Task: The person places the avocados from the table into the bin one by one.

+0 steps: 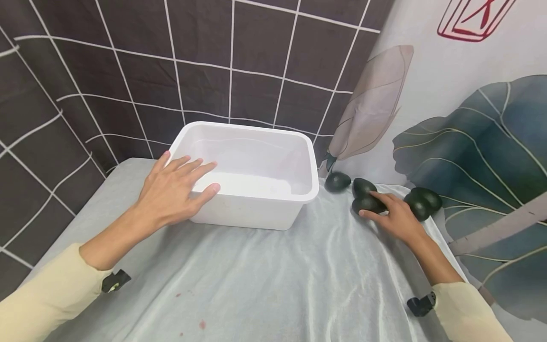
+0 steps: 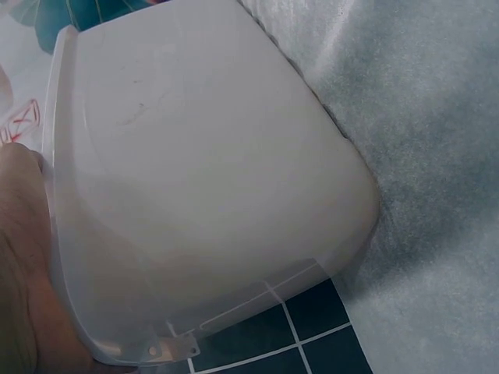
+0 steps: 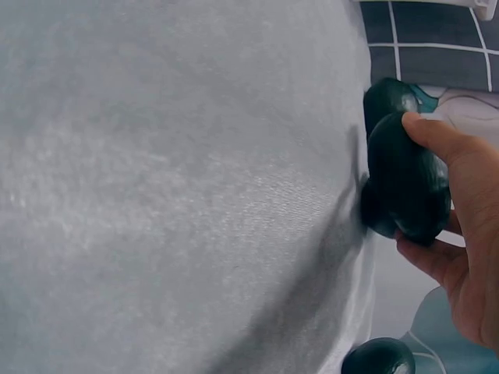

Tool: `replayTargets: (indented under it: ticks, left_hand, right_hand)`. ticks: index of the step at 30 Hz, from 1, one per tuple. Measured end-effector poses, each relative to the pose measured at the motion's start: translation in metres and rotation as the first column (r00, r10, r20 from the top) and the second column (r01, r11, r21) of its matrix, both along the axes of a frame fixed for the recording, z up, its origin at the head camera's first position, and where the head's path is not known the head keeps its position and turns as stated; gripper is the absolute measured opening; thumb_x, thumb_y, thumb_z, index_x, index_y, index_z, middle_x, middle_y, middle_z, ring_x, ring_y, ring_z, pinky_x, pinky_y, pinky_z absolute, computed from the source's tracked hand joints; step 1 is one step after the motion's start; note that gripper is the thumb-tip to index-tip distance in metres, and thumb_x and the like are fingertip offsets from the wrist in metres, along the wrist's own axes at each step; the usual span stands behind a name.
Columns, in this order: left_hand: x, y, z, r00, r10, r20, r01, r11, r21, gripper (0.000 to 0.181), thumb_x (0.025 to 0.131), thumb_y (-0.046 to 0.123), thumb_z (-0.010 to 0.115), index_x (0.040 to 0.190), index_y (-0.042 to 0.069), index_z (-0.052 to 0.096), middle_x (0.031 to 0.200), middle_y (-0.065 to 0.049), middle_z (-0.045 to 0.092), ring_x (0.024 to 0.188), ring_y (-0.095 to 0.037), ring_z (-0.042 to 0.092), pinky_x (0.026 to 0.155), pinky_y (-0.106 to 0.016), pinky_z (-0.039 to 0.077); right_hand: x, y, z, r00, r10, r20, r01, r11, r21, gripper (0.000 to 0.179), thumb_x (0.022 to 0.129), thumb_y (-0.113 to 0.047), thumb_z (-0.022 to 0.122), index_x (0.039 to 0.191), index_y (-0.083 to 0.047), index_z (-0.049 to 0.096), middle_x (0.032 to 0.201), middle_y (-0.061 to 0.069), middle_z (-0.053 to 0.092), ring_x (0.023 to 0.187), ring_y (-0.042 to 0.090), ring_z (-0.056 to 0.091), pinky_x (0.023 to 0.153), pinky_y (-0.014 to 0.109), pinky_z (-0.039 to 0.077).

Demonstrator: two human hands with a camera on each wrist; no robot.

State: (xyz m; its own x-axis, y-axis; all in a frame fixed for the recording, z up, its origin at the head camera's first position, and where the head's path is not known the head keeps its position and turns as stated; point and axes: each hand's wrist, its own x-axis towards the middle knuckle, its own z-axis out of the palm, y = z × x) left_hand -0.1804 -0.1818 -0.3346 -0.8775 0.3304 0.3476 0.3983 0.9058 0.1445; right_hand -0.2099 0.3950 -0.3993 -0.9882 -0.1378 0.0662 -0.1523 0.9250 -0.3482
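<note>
A white plastic tub (image 1: pixel 248 211) stands on the cloth-covered table, its inside showing bare. My left hand (image 1: pixel 171 194) rests across the tub's left front rim, fingers spread and fairly straight over the opening. In the left wrist view only part of that hand (image 2: pixel 27 257) shows beside the rim. On the right, my right hand (image 1: pixel 397 216) grips a dark green avocado (image 1: pixel 366 205) between thumb and fingers. The right wrist view shows this avocado (image 3: pixel 405 175) with the thumb at one end and fingertips at the other. Another avocado (image 1: pixel 363 186) lies right behind it.
One avocado (image 1: pixel 337 182) lies near the tub's right side. Two more avocados (image 1: pixel 429 198) sit together at the table's right edge. A dark gridded cloth (image 1: pixel 205 90) hangs behind, and a leaf-patterned curtain (image 1: pixel 491 142) hangs at the right.
</note>
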Motion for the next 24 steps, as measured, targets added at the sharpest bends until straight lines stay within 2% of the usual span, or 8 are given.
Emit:
replayTargets:
  ticks: [15, 24]
  left_hand:
    - [-0.0003, 0.0005, -0.0034, 1.000, -0.003, -0.028, 0.003, 1.000, 0.007, 0.062, 0.109, 0.058, 0.055, 0.158, 0.023, 0.068, 0.158, -0.018, 0.069, 0.154, -0.047, 0.056, 0.137, -0.070, 0.022]
    - [-0.0008, 0.0003, -0.0023, 0.999, 0.008, -0.042, -0.008, 1.000, 0.007, 0.065, 0.108, 0.059, 0.057, 0.160, 0.022, 0.066, 0.161, -0.021, 0.065, 0.161, -0.049, 0.046, 0.136, -0.071, 0.023]
  right_hand:
    - [-0.0021, -0.0026, 0.0022, 0.999, 0.003, -0.044, -0.004, 1.000, -0.013, 0.090, 0.101, -0.057, 0.082, 0.165, -0.002, 0.054, 0.166, 0.038, 0.049, 0.150, 0.063, 0.049, 0.115, 0.080, 0.044]
    - [-0.0041, -0.0078, 0.0103, 0.999, 0.003, -0.045, -0.004, 1.000, -0.008, 0.090, 0.102, -0.059, 0.081, 0.166, -0.003, 0.053, 0.167, 0.038, 0.049, 0.150, 0.063, 0.049, 0.116, 0.080, 0.043]
